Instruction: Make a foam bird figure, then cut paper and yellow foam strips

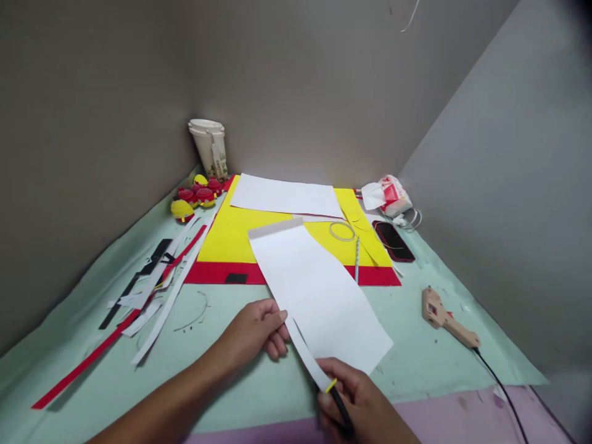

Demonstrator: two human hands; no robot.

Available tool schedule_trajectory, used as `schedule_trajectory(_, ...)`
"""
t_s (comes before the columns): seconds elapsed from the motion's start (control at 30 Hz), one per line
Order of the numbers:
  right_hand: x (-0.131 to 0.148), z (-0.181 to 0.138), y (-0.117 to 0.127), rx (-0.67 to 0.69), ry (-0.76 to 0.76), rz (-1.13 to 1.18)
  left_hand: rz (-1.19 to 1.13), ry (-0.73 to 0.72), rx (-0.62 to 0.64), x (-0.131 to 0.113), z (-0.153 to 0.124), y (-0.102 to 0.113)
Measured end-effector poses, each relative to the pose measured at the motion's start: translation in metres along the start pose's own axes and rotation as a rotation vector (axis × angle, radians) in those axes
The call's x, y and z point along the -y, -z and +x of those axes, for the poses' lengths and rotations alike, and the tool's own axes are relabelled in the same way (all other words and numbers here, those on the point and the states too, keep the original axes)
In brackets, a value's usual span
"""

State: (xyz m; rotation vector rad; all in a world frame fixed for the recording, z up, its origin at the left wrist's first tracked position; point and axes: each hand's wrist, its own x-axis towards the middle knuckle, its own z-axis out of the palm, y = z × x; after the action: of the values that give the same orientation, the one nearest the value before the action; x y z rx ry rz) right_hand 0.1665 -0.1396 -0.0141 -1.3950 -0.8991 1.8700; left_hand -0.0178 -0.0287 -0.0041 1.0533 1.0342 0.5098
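Note:
My left hand (257,330) pinches the left edge of a white sheet of paper (319,290) lifted over the green table cover. A narrow strip is partly cut free along that edge. My right hand (358,404) is closed on black-handled scissors (337,401) with a yellow mark, their blades at the base of the cut strip. The blades themselves are mostly hidden by the paper.
A yellow sheet (231,237) on red card (203,274) lies behind, with another white sheet (287,194) on it, a tape ring (342,231) and a pencil (356,259). Paper strips (157,290) lie left, toy figures (197,197), a cup (209,145), a phone (393,240), a glue gun (446,317) right.

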Motion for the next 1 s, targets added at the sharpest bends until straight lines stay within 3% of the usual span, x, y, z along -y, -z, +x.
schedule_trajectory(0.37, -0.010, 0.003, 0.004, 0.024, 0.017, 0.065, -0.008, 0.004, 0.004, 0.001, 0.001, 0.000)
schedule_trajectory(1.0, 0.007, -0.001, -0.003, 0.029, -0.024, 0.005, -0.017, 0.001, -0.012, -0.005, -0.002, -0.001)
